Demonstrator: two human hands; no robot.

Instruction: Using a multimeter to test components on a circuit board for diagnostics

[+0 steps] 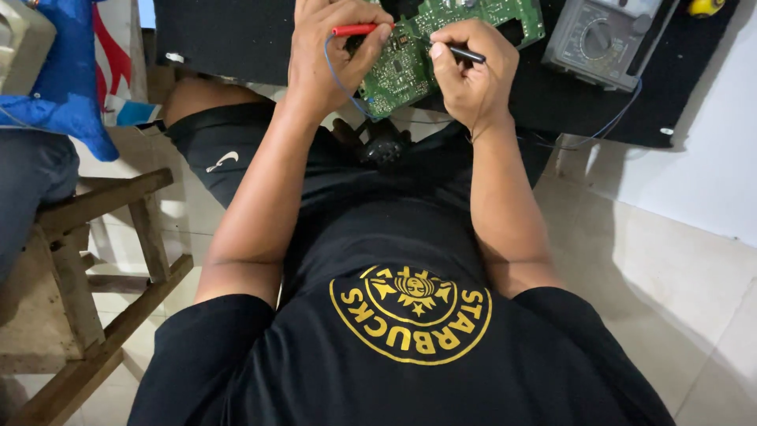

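A green circuit board (410, 63) lies at the near edge of a black work surface (229, 35). My left hand (327, 51) grips a red test probe (359, 30), its tip pointing at the board's left part. My right hand (473, 75) pinches a black test probe (467, 54) over the board's middle. A thin blue lead (335, 79) curls down from the red probe. Both forearms reach up from my lap.
A grey multimeter with a round dial (603, 39) sits on the black surface to the right of the board. A wooden stool (87, 260) stands at left, with another person's leg (27, 189) and blue cloth (67, 71) above it. Tiled floor (670, 300) lies at right.
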